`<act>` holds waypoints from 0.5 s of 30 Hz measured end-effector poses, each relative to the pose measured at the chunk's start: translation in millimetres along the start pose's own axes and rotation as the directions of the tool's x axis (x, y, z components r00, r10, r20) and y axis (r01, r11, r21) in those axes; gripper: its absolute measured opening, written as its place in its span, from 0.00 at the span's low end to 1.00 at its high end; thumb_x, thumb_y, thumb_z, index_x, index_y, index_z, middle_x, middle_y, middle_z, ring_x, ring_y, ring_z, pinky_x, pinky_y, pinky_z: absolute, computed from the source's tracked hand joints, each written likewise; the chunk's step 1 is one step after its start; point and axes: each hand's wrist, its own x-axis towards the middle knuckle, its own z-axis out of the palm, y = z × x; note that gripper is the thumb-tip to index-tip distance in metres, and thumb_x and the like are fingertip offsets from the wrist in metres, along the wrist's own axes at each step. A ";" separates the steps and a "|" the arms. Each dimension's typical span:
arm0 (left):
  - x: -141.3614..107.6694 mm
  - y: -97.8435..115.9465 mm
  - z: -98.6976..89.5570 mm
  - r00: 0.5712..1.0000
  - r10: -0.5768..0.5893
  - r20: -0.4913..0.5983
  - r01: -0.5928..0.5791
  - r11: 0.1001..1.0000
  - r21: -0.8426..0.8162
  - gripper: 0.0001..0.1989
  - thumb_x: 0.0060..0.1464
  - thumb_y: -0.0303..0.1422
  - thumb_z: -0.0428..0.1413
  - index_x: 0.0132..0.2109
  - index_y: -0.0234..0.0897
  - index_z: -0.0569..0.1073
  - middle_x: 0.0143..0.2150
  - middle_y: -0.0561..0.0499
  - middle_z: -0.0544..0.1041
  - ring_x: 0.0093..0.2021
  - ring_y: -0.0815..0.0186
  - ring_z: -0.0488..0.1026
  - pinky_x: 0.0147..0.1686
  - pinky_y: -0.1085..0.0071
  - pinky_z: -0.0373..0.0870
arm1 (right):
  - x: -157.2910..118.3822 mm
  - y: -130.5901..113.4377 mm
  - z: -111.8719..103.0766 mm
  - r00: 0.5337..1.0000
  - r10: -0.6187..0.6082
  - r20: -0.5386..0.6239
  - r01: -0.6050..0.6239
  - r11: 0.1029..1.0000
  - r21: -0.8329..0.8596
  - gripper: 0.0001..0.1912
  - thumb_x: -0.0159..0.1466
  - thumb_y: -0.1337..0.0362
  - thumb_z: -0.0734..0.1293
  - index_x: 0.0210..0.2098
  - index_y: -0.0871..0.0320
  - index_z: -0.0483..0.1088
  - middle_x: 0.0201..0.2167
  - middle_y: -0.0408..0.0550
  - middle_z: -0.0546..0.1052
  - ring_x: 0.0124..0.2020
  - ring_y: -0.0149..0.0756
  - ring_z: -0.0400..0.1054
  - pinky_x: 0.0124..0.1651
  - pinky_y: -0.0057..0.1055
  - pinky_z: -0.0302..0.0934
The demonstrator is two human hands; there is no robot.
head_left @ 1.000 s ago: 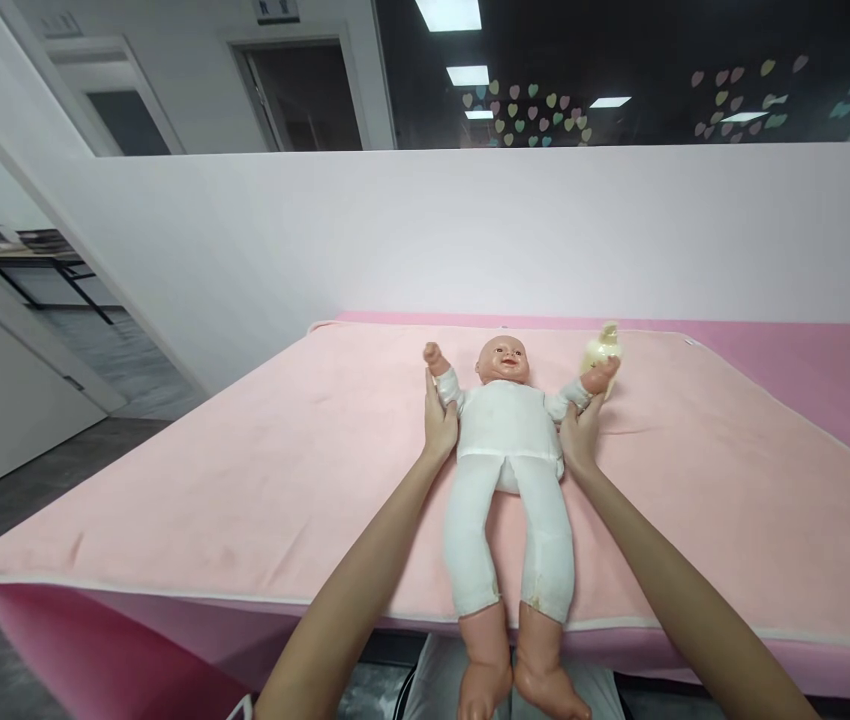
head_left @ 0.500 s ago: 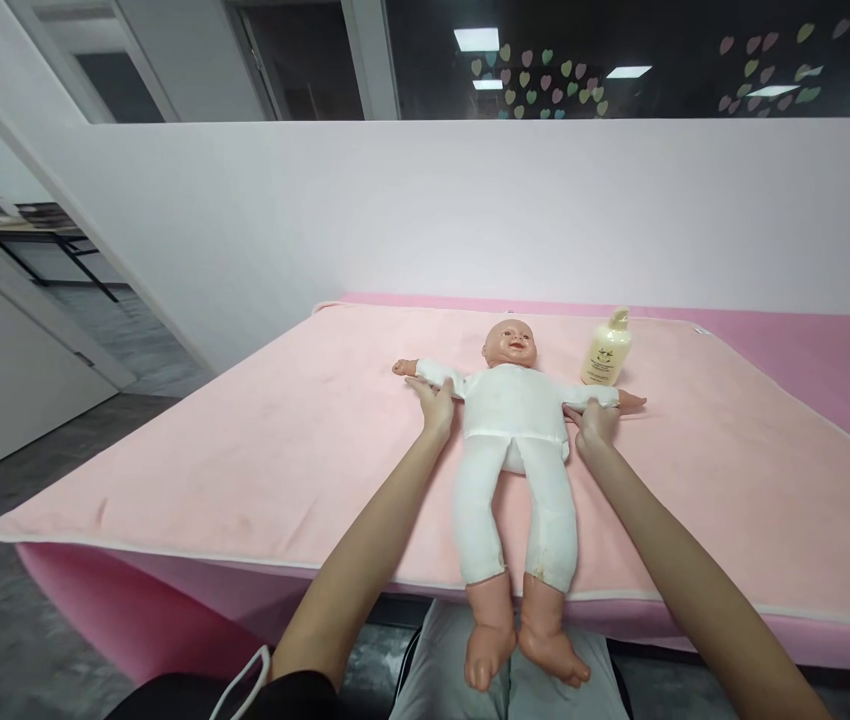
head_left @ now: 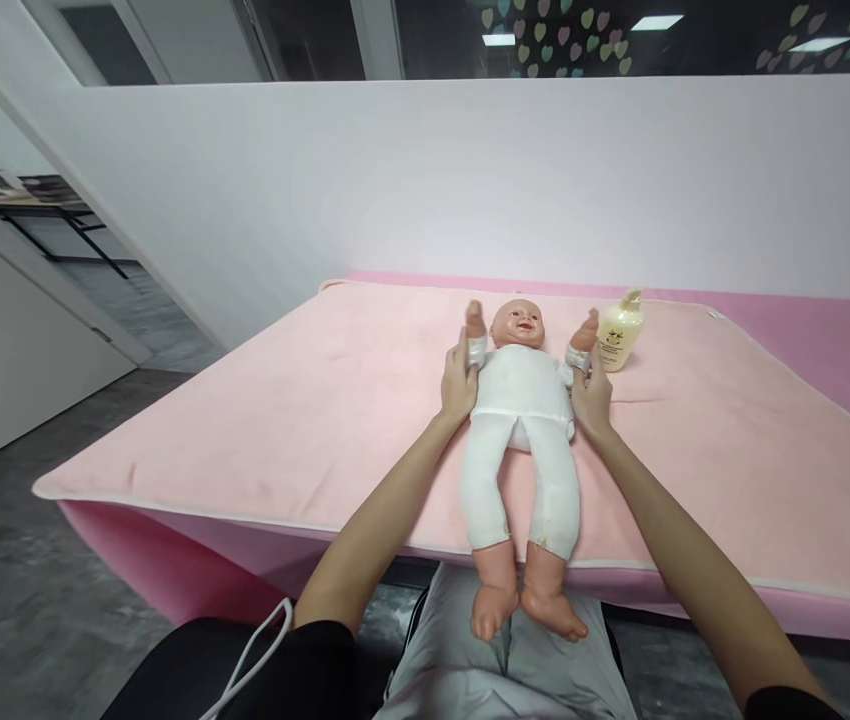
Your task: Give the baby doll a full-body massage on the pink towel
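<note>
A baby doll [head_left: 522, 385] in a white cloth body lies face up on a pink blanket [head_left: 260, 420], its bare feet hanging past the front edge. My left hand [head_left: 459, 378] is wrapped round the doll's arm on the left of the view. On the right, my right hand [head_left: 591, 392] grips the other arm. Both doll arms are bent upward, their hands raised beside the head. A pale yellow pump bottle [head_left: 621, 332] stands just behind and right of my right hand.
A white wall [head_left: 470, 180] rises behind the table, under a dark window with heart stickers. A pink cover [head_left: 830, 345] shows beyond the blanket at the right. At the far left are a door and a black-legged table.
Both hands have moved inward and up, lifting the doll's arms from spread out sideways to raised beside its head. The view has tilted slightly downward.
</note>
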 end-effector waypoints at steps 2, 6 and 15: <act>-0.4 2.2 -0.9 0.995 0.071 0.067 -0.077 0.994 0.084 0.32 0.53 0.25 0.45 0.65 0.42 0.49 0.53 0.44 0.63 0.53 0.59 0.62 0.50 0.64 0.63 | 0.1 0.5 -0.5 0.990 -0.124 0.068 0.130 0.986 -0.100 0.30 0.59 0.68 0.52 0.62 0.56 0.52 0.45 0.52 0.71 0.44 0.40 0.64 0.48 0.38 0.60; -0.4 6.6 -2.1 0.986 0.118 0.114 -0.136 0.978 0.159 0.32 0.52 0.22 0.42 0.64 0.43 0.51 0.53 0.45 0.62 0.53 0.61 0.62 0.50 0.65 0.63 | -0.2 -1.9 -1.2 0.958 -0.206 0.200 0.258 0.925 -0.280 0.29 0.59 0.72 0.50 0.60 0.56 0.56 0.39 0.52 0.71 0.41 0.40 0.63 0.45 0.38 0.60; -0.2 10.9 -1.8 0.966 0.163 0.202 -0.218 0.930 0.296 0.31 0.49 0.18 0.41 0.58 0.46 0.64 0.53 0.44 0.62 0.52 0.58 0.61 0.52 0.60 0.60 | -1.1 -9.6 -4.3 0.931 -0.199 0.305 0.325 0.831 -0.451 0.31 0.56 0.77 0.52 0.57 0.54 0.62 0.41 0.53 0.69 0.38 0.41 0.61 0.39 0.34 0.59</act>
